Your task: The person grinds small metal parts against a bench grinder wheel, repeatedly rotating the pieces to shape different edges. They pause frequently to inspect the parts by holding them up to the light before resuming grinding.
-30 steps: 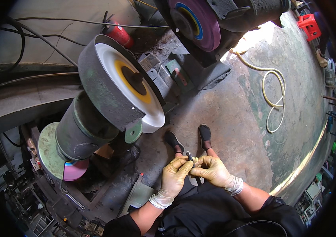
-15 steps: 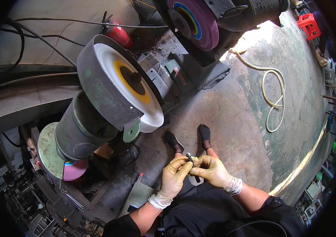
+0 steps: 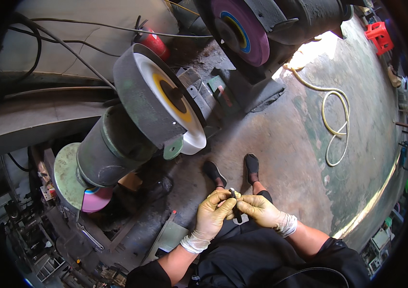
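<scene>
Workshop floor (image 3: 290, 168) below, dark rod (image 3: 238, 218) in mid-air

Lower left of the frame, a pink wheel (image 3: 97, 200) shows at the near end of a green grinder motor (image 3: 108, 149); upper left of centre, a white wheel (image 3: 193, 133) with a yellow ring sits in its guard (image 3: 137, 103), a red extinguisher (image 3: 154, 46) behind it.

Lower centre, the left hand (image 3: 212, 210) pinches the rod between thumb and fingers; the right hand (image 3: 263, 212) meets it from the other side, fingertips narrow around it (both gloved). It is well apart from the white wheel and from the purple wheel (image 3: 257, 45) at top centre, so no grinding contact is under way, and it has not been set down. How much is done to it, or left, cannot be told: fingers cover part, and its tip is too small to read.

Right of centre, a yellowish hose (image 3: 312, 87) loops on the floor; upper right stands a red stool (image 3: 379, 37).
</scene>
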Demonstrator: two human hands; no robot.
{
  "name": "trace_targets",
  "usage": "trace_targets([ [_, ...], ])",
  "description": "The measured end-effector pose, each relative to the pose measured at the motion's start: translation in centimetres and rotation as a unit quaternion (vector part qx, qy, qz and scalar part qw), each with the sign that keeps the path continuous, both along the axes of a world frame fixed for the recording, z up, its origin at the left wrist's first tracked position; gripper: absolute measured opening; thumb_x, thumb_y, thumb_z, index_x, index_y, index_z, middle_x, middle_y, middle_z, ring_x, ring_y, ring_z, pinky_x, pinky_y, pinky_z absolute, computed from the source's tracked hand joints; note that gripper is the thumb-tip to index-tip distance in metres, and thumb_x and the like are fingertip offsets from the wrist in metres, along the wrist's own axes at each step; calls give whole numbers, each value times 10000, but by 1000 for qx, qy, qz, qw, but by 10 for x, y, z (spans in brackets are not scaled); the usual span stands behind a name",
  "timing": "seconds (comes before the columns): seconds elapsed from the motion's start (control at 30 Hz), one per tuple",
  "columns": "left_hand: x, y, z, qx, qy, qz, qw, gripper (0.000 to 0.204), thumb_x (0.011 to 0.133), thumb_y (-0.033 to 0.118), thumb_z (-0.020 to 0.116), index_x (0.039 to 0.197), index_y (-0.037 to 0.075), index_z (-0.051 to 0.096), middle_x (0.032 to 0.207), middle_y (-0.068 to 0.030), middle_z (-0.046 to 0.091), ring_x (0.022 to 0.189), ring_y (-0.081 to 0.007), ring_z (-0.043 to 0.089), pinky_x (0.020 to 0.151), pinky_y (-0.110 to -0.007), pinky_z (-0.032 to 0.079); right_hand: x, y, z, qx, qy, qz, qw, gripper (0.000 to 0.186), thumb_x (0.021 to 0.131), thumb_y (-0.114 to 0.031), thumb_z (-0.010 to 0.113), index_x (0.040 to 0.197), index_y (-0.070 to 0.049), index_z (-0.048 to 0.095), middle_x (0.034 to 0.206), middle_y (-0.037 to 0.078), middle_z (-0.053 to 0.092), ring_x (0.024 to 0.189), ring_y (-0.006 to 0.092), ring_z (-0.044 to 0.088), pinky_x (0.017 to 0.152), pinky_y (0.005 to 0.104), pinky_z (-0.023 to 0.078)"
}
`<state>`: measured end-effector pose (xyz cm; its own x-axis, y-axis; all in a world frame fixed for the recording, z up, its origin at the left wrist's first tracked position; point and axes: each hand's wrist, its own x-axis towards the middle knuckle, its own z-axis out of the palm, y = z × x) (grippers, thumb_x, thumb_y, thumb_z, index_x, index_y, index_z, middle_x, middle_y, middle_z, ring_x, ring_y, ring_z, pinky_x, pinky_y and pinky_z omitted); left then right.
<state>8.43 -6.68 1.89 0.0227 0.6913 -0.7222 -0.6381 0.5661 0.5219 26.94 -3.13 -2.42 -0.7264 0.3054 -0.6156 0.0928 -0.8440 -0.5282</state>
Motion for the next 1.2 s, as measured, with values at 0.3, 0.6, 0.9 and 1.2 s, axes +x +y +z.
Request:
trace_targets([
  [0.3,2,1,18,-27,-22,21,999,77,978,16,625,1037,66,620,672,21,511,469,-53,401,433,-238,323,-3,-10,2,-133,82,-35,987,421,1093,-285,429,1321,52,536,1134,119,680,1026,196,665,919,312,520],
  [0.6,7,0,30,-43,-55,2,998,133,1018,88,583,1135,39,621,724,-11,522,531,-81,436,510,-273,434,5,-19,-4,-172,145,-59,973,430,1091,-289,423,1312,63,534,1173,160,671,1035,249,676,930,348,528],
  [0.9,11,-7,27,-6,27,-4,1000,133,1014,102,597,1094,14,657,748,7,562,560,-58,427,510,-236,403,5,-20,10,-72,75,-40,994,437,1095,-310,413,1331,37,536,1158,117,678,1064,184,656,958,301,502],
  [1.2,12,-11,24,26,197,-50,979,102,892,8,740,985,7,699,1050,-5,638,907,-86,626,813,-228,511,3,-42,8,13,31,-10,999,375,1086,-231,467,1347,29,536,1139,60,658,1068,118,600,994,269,451],
])
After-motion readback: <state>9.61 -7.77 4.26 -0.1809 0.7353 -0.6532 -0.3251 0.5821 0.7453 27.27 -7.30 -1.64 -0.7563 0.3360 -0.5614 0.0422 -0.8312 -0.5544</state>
